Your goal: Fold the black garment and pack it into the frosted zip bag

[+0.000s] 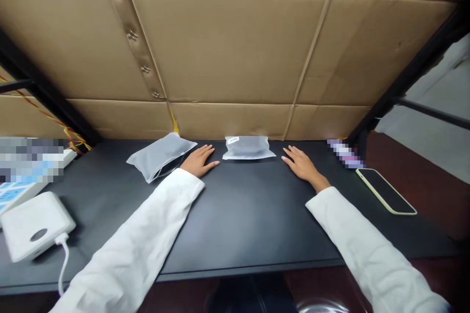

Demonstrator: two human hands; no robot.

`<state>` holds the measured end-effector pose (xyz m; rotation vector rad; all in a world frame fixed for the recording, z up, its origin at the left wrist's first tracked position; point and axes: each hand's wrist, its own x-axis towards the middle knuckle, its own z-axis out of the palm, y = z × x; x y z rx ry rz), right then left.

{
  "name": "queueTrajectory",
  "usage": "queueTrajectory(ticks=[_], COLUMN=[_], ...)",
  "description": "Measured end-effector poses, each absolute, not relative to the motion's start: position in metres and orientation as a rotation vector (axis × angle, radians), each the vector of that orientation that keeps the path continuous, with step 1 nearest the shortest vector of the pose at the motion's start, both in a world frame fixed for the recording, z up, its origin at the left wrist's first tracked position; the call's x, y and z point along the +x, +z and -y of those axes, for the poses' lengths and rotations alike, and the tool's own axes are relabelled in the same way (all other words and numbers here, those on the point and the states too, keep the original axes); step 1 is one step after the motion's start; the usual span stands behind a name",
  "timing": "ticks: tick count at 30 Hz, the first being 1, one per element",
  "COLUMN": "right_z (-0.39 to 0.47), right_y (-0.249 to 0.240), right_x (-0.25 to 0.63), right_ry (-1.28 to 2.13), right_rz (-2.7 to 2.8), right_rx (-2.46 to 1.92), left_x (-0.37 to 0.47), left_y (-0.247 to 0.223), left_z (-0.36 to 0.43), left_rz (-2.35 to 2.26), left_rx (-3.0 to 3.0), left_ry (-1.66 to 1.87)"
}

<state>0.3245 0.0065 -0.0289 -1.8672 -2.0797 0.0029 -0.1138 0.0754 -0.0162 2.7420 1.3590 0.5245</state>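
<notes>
My left hand [199, 160] lies flat on the dark desk, fingers spread, with nothing in it. Just left of it is a frosted plastic pouch [159, 152], its open-looking edge near my wrist. My right hand [300, 162] also rests palm down with the fingers apart, holding nothing. Between the two hands, close to the back of the desk, lies a second frosted pouch [247, 147] with a small white label at its upper left corner. Neither hand appears to grip a pouch. What the pouches contain cannot be made out.
A cardboard wall [227, 44] rises behind the desk [235, 225]. On the left sit a white box-shaped device [36, 225] with a cable and a power strip [62, 166]. A phone [386, 190] lies at the right, near a blurred-out item [345, 154]. Black metal posts flank both sides.
</notes>
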Motion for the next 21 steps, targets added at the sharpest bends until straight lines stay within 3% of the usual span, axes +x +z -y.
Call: queueTrajectory(ticks=[7, 12, 21], right_z=[-0.004, 0.002, 0.026], right_y=[-0.027, -0.017, 0.001], right_x=[0.32, 0.304, 0.182], right_ry=[0.015, -0.215, -0.407], right_rz=[2.083, 1.855, 2.077], right_rx=[-1.897, -1.737, -1.197], left_x=[-0.112, -0.096, -0.066], left_y=[-0.012, -0.002, 0.007], left_z=[-0.07, -0.058, -0.046], left_rz=[-1.397, -1.326, -0.949], left_rx=[2.737, 2.922, 3.394], left_ry=[0.525, 0.786, 0.959])
